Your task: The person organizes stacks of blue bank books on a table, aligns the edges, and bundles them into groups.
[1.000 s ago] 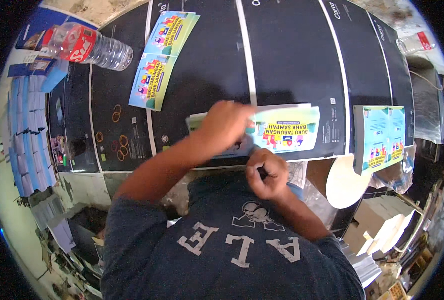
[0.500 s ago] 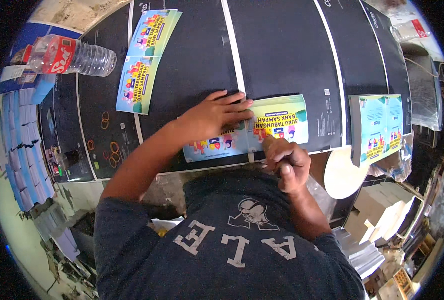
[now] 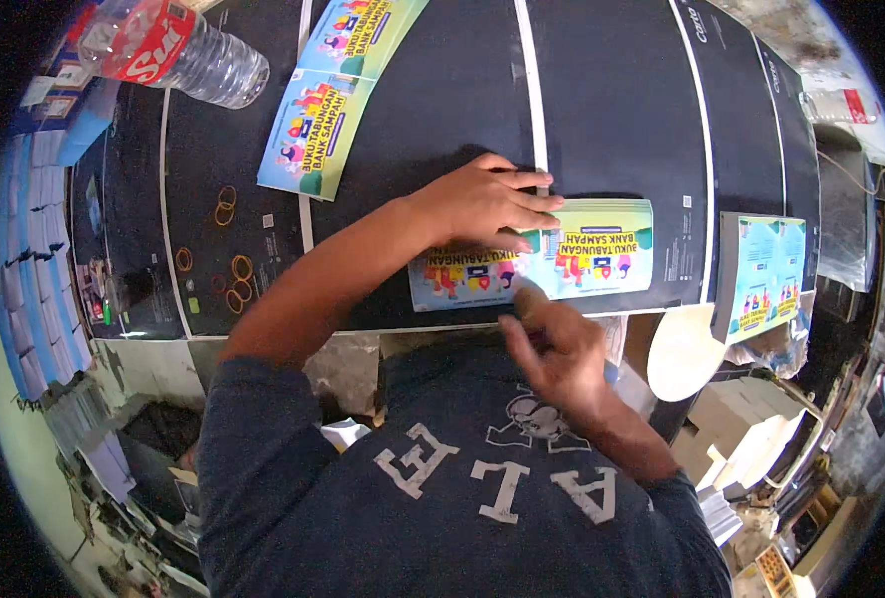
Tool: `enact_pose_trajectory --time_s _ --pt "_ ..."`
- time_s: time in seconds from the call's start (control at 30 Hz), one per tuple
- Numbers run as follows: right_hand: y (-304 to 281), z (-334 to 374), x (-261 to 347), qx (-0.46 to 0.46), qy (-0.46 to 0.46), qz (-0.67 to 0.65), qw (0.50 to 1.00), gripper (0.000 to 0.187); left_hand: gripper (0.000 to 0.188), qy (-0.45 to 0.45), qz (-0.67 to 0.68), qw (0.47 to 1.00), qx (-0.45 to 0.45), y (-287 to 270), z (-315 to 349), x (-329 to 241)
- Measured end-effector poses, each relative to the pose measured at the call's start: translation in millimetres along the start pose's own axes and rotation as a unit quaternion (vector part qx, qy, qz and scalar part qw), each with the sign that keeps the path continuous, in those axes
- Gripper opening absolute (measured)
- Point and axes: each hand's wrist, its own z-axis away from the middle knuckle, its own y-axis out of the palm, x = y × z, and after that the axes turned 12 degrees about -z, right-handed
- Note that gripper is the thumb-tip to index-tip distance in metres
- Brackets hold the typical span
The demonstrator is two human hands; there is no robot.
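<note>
A printed cover sheet (image 3: 607,244), blue, green and yellow with colourful cartoon figures, lies at the near edge of the black table. My left hand (image 3: 482,204) rests flat on its left half and middle, fingers spread toward the right. Against the sheet's near edge, around its middle, is my right hand (image 3: 562,349). Motion smears its fingers; the forefinger points at the sheet and the thumb sits apart. Whether it holds anything I cannot make out. Matching printed sheets (image 3: 313,130) lie overlapped at the far left, and a thick stack of similar sheets (image 3: 761,269) stands at the right.
A clear plastic bottle (image 3: 173,50) with a red label lies at the far left. Several rubber bands (image 3: 238,284) are scattered on the table's left part. Beyond the near edge, at right, are a pale round-topped object (image 3: 682,354) and a white box (image 3: 741,419).
The whole view has shifted. My right hand has slid left along the sheet's near edge, and its thumb has come away from the curled fingers. My left hand still presses the sheet.
</note>
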Motion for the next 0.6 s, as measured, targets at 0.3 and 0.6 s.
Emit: enact_pose_trajectory --time_s 0.3,0.6 --pt "16 -17 28 -0.032 -0.103 -0.115 0.987 0.021 0.052 0.011 0.009 0.999 -0.032 -1 5 3" --pt "48 -28 27 0.089 -0.035 0.037 0.995 0.023 0.051 0.022 0.015 0.999 -0.03 -3 8 2"
